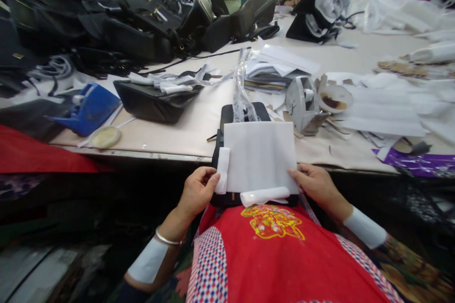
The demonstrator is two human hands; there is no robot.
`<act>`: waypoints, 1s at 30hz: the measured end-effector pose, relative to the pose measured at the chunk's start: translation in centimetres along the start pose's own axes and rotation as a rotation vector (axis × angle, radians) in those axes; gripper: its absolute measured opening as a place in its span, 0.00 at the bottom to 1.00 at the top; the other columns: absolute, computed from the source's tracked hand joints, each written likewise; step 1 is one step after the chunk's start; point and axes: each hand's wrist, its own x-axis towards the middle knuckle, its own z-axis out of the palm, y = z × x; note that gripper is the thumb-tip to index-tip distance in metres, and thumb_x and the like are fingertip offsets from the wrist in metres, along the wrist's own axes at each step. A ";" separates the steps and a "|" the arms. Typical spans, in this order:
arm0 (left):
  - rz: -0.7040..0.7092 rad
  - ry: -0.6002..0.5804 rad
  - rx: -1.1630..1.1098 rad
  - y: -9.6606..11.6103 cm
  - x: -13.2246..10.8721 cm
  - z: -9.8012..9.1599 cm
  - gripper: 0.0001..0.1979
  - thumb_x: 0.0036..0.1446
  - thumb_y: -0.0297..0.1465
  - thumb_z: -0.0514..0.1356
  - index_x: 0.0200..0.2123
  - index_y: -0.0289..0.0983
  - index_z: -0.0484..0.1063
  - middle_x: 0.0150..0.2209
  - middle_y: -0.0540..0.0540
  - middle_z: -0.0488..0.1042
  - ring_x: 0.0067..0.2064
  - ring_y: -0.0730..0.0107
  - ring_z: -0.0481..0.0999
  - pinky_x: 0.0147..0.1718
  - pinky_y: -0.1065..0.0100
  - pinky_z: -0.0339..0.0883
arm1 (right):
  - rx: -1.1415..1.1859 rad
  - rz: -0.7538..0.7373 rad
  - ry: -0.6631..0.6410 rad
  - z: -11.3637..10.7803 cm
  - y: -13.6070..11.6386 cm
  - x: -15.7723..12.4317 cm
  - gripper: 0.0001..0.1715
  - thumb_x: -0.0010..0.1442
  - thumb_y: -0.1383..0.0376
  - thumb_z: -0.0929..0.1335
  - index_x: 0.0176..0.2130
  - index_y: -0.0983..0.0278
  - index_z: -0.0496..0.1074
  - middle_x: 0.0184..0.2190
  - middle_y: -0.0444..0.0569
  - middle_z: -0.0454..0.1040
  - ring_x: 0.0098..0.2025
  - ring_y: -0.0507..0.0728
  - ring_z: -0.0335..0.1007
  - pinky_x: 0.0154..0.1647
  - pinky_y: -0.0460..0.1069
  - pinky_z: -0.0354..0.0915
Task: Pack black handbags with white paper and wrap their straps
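A black handbag lies on my lap against the table edge, covered by a sheet of white foam wrap. My left hand is closed, pinching the folded left edge of the wrap. My right hand grips the wrap's lower right corner, fingers curled over it. A rolled white strip lies along the bag's near edge between my hands. Clear plastic straps drape over the bag's far end.
The work table carries another black bag, a blue plastic object, a grey tape dispenser, stacked white sheets and a pile of black bags far left. Other people sit at the far end.
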 end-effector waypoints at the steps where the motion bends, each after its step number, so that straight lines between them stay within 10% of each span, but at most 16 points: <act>1: 0.046 -0.008 0.073 0.3 -0.2 0.1 0.17 0.57 0.43 0.63 0.42 0.37 0.75 0.34 0.46 0.76 0.33 0.66 0.76 0.32 0.66 0.72 | 0.029 0.012 0.017 0.1 -0.1 -0.1 0.23 0.57 0.47 0.65 0.23 0.62 0.68 0.14 0.43 0.67 0.18 0.53 0.61 0.21 0.47 0.56; 6: 0.116 0.006 0.368 1.1 -0.1 0.7 0.16 0.52 0.43 0.67 0.36 0.38 0.73 0.30 0.49 0.71 0.29 0.68 0.70 0.26 0.68 0.64 | -0.035 -0.080 0.092 0.4 -0.3 -0.2 0.24 0.60 0.50 0.66 0.21 0.61 0.64 0.13 0.41 0.65 0.17 0.52 0.60 0.23 0.47 0.56; 14: -0.023 -0.134 -0.040 0.4 -1.0 -0.7 0.15 0.53 0.41 0.68 0.34 0.37 0.70 0.25 0.53 0.70 0.25 0.74 0.68 0.23 0.72 0.62 | -0.228 -0.351 0.109 0.5 0.0 -0.4 0.22 0.63 0.53 0.66 0.23 0.61 0.63 0.18 0.41 0.63 0.23 0.52 0.58 0.27 0.47 0.54; 24: 0.192 -0.291 0.149 0.6 0.9 -2.7 0.12 0.65 0.35 0.55 0.42 0.37 0.78 0.37 0.45 0.79 0.38 0.65 0.77 0.40 0.65 0.71 | -0.302 -0.416 -0.180 0.1 0.3 0.7 0.22 0.65 0.53 0.64 0.25 0.63 0.65 0.21 0.43 0.67 0.25 0.52 0.62 0.28 0.47 0.56; 30: 0.203 -0.085 0.229 -0.5 2.3 -1.4 0.10 0.64 0.35 0.57 0.39 0.39 0.77 0.37 0.46 0.80 0.40 0.63 0.79 0.42 0.64 0.71 | -0.719 -0.402 -0.065 0.1 0.2 0.3 0.27 0.67 0.49 0.63 0.24 0.63 0.68 0.21 0.49 0.71 0.24 0.56 0.65 0.26 0.49 0.50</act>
